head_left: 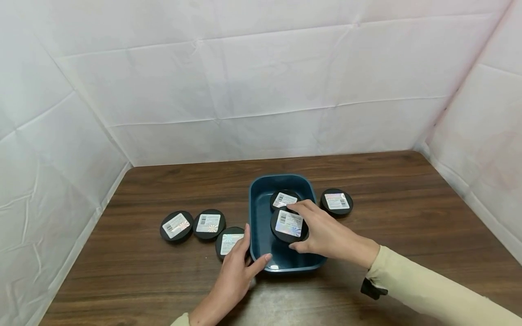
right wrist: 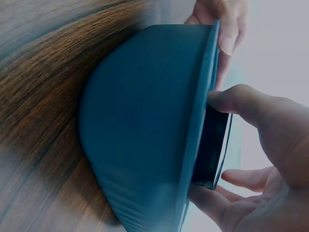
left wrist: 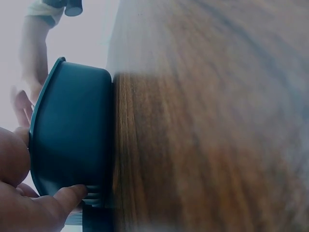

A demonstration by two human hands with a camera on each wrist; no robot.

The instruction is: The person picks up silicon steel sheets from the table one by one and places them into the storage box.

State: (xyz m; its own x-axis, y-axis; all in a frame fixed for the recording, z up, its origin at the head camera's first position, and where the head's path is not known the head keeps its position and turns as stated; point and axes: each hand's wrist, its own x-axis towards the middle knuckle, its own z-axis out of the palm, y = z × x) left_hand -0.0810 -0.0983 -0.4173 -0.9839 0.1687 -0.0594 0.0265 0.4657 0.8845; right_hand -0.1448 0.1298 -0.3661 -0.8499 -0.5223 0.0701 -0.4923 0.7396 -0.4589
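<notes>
While the left hand [head_left: 238,267] rests spread at the near left corner of a blue tray [head_left: 259,217], thumb over the rim and fingers along the outer wall, the right hand [head_left: 320,230] reaches in over the tray's right side, gripping a black disc [head_left: 288,224] between thumb on the near edge and fingertips on the far. The gripped disc is about level with the rim, left of the right palm, labelled face up. Being round, it has no long axis; the line that matters appears to be the tray's, which runs near to far. Of the two hands, the right is nearer the disc.

Beside the left hand's fingers lies a partly hidden disc [head_left: 229,243]; farther left on the wooden table [head_left: 122,262] are a middle disc [head_left: 209,224] and an end disc [head_left: 176,226]. Just beyond the gripped disc, an inner disc [head_left: 284,199] lies inside the tray; whether the two touch cannot be told. An outer disc [head_left: 336,202] lies right of the tray. White sheeting [head_left: 269,90] stands behind.
</notes>
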